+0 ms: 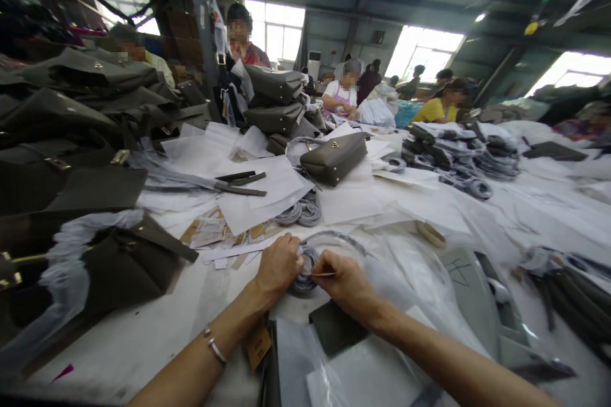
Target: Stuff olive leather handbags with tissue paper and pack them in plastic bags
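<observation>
A grey strap coil (pixel 305 283), apparently wrapped in thin clear plastic, stands between my two hands just above the white table. My left hand (pixel 279 270) is closed on the coil's left side, and a bracelet circles that wrist. From the right, my right hand (pixel 342 280) pinches the edge of a thin pale strip (pixel 323 275) against the coil. A length of wrapped strap (pixel 341 238) curves away behind my right hand. Below my hands lie a dark olive leather piece (pixel 337 325), clear plastic sheets and a brown tag (pixel 258 346).
Dark olive handbags (pixel 62 184) are piled high at the left. One handbag (pixel 337 156) stands ahead on white paper sheets (pixel 267 187). More strap coils (pixel 298 211) lie beyond my hands. A grey device (pixel 477 296) is at the right. Several people work farther back.
</observation>
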### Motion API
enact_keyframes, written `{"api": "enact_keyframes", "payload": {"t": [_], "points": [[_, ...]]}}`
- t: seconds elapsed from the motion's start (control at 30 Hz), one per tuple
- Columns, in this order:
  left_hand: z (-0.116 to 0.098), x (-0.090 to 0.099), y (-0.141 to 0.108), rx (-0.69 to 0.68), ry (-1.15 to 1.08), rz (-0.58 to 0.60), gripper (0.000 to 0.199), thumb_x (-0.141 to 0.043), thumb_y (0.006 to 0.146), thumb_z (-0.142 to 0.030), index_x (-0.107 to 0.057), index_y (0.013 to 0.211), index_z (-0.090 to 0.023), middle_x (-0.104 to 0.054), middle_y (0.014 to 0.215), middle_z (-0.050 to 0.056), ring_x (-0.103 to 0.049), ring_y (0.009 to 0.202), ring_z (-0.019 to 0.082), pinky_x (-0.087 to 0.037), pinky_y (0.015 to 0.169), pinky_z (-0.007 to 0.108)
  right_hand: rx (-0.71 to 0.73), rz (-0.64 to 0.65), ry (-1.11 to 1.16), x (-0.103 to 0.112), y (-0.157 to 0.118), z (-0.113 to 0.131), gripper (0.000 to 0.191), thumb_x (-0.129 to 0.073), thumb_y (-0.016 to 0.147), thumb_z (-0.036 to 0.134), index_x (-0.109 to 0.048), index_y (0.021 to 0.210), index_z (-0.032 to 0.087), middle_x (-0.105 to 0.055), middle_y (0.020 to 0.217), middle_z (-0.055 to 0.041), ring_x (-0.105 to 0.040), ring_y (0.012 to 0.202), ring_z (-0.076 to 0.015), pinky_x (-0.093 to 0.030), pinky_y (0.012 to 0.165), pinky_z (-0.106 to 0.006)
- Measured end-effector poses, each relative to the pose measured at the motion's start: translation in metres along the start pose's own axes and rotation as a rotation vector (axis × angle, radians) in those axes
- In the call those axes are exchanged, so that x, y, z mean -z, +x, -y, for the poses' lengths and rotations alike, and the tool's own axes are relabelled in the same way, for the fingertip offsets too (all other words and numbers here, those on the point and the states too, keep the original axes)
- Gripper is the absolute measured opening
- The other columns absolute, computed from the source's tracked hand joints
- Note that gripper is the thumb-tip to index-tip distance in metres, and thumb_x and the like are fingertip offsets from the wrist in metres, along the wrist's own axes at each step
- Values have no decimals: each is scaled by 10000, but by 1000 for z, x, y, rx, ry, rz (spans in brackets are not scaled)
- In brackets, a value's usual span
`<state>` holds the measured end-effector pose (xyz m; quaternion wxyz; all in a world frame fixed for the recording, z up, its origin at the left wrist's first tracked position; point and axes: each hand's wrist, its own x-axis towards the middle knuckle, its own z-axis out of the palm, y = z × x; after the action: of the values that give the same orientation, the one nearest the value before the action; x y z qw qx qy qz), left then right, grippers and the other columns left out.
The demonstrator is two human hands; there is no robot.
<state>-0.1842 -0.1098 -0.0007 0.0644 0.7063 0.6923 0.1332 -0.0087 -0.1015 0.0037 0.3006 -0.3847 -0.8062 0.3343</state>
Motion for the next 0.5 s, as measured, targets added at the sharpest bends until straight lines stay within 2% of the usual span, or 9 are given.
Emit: {"api": "enact_keyframes", "payload": {"t": [0.13,0.23,0.3,0.33,0.43,0.5], "points": [[3,4,-1,-28,32,-29,223,-502,847,-153,-608,1035,-208,-647,1068,79,-599,1046,222,-476,848,300,158,-1,-146,-17,7,-1,149,-566,735,58,-547,730,205,-614,693,23,-535,625,-124,-414,607,-223],[10,6,-1,1,57,17,195,-518,868,-192,-610,1039,-219,-654,1053,71,-611,1028,227,-477,806,303,200,56,-181,-13,10,8,181,-546,725,38,-563,776,211,-641,746,15,-563,674,-132,-433,649,-223],[15,9,1,-8,69,47,160,-543,880,-252,-621,1015,-217,-658,1037,69,-622,999,238,-476,793,315,168,20,-159,6,14,15,134,-565,743,84,-572,775,214,-646,764,7,-581,712,-144,-450,698,-241],[15,12,2,-24,70,33,171,-558,884,-286,-624,1024,-213,-657,1045,73,-622,1001,246,-473,808,325,119,-39,-132,21,17,18,92,-574,756,123,-573,762,215,-642,757,2,-585,723,-152,-456,717,-254],[5,22,15,-124,43,-74,307,-600,880,-323,-598,1160,-197,-643,1146,99,-594,1081,268,-449,903,360,-71,-318,54,80,27,19,18,-554,765,222,-560,752,214,-638,754,-12,-604,737,-175,-472,732,-290],[-14,23,31,-280,-1,-90,373,-603,874,-263,-566,1240,-201,-627,1227,100,-563,1150,266,-422,963,371,-135,-487,205,116,30,15,72,-495,756,249,-536,805,216,-635,775,-8,-602,665,-164,-480,686,-298]]}}
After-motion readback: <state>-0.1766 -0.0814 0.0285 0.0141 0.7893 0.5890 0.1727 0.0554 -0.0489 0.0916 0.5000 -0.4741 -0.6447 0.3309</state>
